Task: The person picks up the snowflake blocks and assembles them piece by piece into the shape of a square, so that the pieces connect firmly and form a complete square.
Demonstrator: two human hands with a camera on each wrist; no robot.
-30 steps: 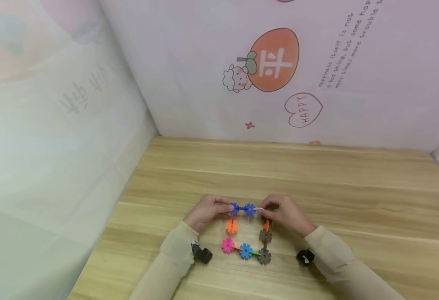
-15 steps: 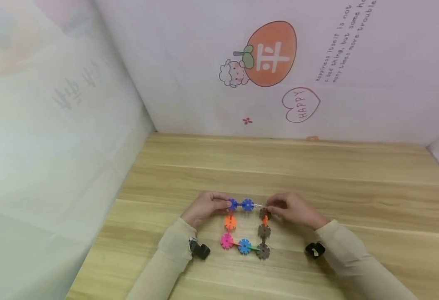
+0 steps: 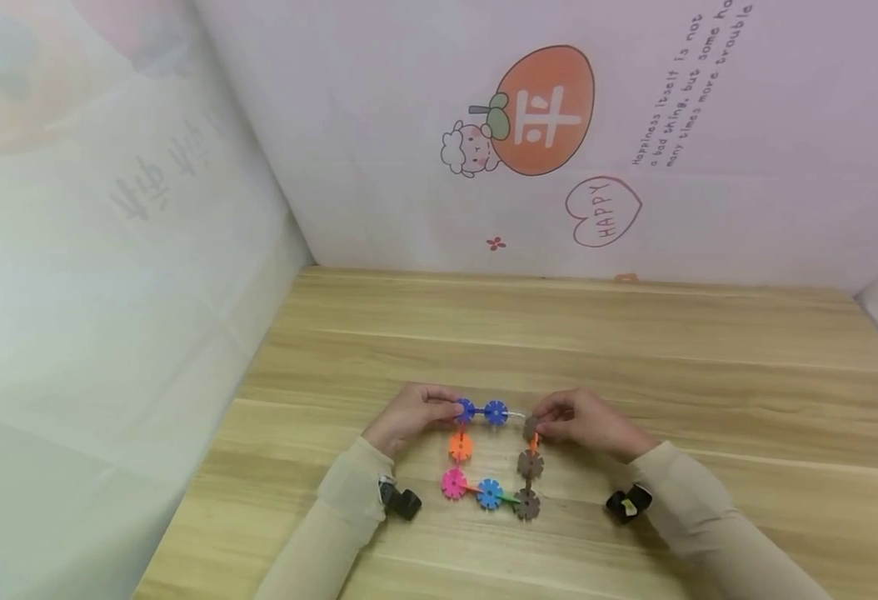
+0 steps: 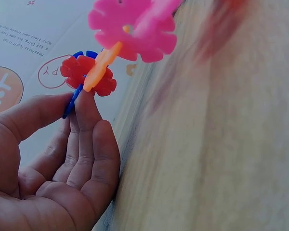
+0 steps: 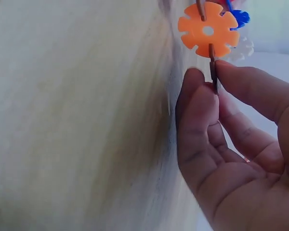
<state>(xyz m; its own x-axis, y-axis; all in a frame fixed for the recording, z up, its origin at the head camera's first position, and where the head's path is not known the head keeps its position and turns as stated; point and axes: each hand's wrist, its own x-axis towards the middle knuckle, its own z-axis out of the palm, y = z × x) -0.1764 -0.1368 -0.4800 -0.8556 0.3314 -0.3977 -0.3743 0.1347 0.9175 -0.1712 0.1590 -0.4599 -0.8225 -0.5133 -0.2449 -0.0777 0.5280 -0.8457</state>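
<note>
Notched plastic interlocking discs are joined into a roughly square frame. My left hand (image 3: 412, 417) pinches the blue disc (image 3: 465, 410) at its far left corner between thumb and fingers. At the far right corner my right hand (image 3: 589, 423) pinches a brown disc (image 5: 213, 77), joined to an orange disc (image 5: 195, 36). Between the corners sit another blue disc (image 3: 496, 412) and an edge-on white disc (image 3: 516, 415). A pink disc (image 3: 454, 484), a light blue disc (image 3: 490, 494) and a brown disc (image 3: 526, 504) form the near side. Whether the white disc meets the held brown one is hard to tell.
The frame is over a wooden table (image 3: 634, 342). A printed white cloth (image 3: 379, 167) stands behind the table, and another pale cloth (image 3: 109, 333) hangs along the left. Black wrist cameras (image 3: 401, 500) sit at both cuffs.
My right hand has let go of the white disc and shifted slightly right onto the corner brown disc, which it now pinches. The left hand keeps its pinch on the blue disc.
</note>
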